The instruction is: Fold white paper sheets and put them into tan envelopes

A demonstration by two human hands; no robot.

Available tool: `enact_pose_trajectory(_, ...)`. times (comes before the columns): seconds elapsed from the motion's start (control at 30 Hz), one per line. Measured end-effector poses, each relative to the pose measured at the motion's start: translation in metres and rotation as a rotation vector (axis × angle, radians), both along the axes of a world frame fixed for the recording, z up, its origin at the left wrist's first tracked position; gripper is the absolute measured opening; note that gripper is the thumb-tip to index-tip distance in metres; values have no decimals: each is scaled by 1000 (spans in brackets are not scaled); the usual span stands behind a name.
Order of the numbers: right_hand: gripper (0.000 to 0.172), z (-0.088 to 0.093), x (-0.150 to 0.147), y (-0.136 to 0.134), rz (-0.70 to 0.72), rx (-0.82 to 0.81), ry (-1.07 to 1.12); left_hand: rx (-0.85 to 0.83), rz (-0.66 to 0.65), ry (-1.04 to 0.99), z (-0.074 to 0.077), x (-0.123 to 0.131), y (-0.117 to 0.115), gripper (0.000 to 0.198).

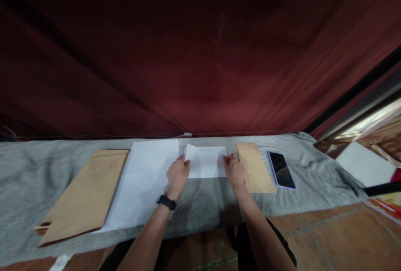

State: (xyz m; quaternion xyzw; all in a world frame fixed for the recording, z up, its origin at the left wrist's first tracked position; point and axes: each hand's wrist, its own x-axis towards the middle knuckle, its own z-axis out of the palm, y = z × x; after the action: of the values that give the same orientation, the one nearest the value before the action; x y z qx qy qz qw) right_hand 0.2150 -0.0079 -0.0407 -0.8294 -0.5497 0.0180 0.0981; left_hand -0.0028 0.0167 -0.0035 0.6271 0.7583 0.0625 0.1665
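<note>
While the smaller white paper (206,162), seemingly folded, lies on the grey cloth (200,206) before us, our left hand (178,175) pinches its left edge and our right hand (234,170) its right edge, fingers drawn narrow. We judge that we are folding or squaring it; the next move calls for even edges. Leftward lie larger white sheets (145,183) and stacked kraft envelopes (89,191); rightward, a single kraft envelope (255,168) and a smartphone (282,170).

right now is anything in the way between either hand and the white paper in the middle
Nothing visible: the left hand and right hand meet opposite side edges of the white paper. The small brown envelope lies on the right hand's outer side, not between.
</note>
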Motion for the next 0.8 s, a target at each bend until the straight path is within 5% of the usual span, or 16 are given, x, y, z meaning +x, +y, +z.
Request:
enact_pose_trajectory(0.23,32,-2,2,-2,88,166,-6,32,-34,86,0,4,-5,35)
enact_pose_trajectory(0.43,41,-11,-14,0,378,334,113,60,-36,120,-4,6,-4,33)
enact_pose_trajectory(0.6,48,-26,-34,-5,529,285,54,115,-53,169,-10,8,-7,35)
enact_pose_trajectory(0.8,49,-33,-36,-10,541,233,-32,245,-111,205,-7,8,-12,36)
